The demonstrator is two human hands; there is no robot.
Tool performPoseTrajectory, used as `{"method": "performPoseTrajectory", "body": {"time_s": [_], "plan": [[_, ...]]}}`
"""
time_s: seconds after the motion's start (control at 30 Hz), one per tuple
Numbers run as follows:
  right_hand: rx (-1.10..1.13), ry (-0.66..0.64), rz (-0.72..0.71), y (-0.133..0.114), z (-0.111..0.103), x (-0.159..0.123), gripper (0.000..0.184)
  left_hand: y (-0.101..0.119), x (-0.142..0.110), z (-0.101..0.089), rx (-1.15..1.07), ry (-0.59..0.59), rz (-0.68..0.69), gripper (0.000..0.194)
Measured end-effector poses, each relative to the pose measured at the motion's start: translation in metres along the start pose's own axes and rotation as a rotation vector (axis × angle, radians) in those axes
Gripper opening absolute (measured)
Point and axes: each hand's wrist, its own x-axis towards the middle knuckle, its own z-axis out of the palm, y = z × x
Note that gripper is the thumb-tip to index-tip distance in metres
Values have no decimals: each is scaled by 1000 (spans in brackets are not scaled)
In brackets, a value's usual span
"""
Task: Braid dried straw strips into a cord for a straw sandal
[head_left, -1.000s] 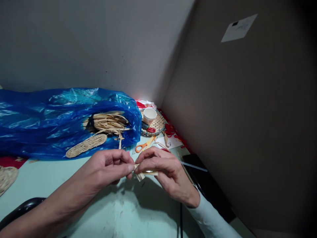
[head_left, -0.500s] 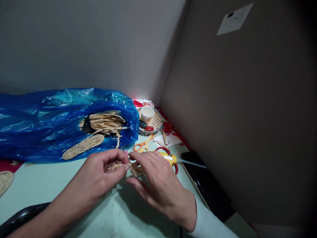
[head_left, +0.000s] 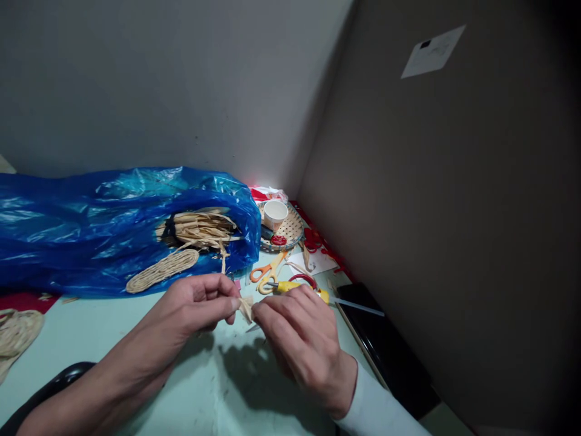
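Over the pale green table, a short piece of dried plant fibre (head_left: 246, 307) stretches between my two hands. My left hand (head_left: 200, 307) pinches its left end between thumb and forefinger. On the other side my right hand (head_left: 299, 339) is closed, its fingertips at the fibre's right end. Behind the right hand lie a yellow-handled tool (head_left: 285, 286) and orange-handled scissors (head_left: 270, 270). A woven fibre sole (head_left: 163, 270) rests against the blue plastic bag (head_left: 91, 242), whose mouth shows a tied bundle of dried strips (head_left: 200, 229).
A woven tray (head_left: 293, 230) holding a white cup (head_left: 275, 213) stands in the back corner. A black flat object (head_left: 385, 351) lies along the right wall. Another woven fibre piece (head_left: 20, 333) is at the left edge, near a black curved object (head_left: 54, 387).
My right hand has closed from spread fingers to a grip on the fibre's end. The fibre is now held between both hands. The view has shifted slightly.
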Motion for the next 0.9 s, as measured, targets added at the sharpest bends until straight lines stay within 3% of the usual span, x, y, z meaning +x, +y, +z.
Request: {"method": "performPoseTrajectory", "body": {"time_s": [0.1,0.23,0.4,0.53,0.73,0.9], "plan": [[-8,31,-29,-1,1,-3,23,-4,0,0,-59,19,3,14],[-30,40,-178,-4,3,-3,29,-7,0,0,-100,30,9,14],[-42,26,-253,-9,7,0,27,-7,6,1,99,127,148,16],[-24,41,1,-11,9,1,18,-10,14,3,170,69,162,14],[270,-9,485,-14,13,0,10,-18,18,4,142,-39,159,14],[332,-11,604,-12,13,0,8,-18,16,4,224,-109,247,17]]}}
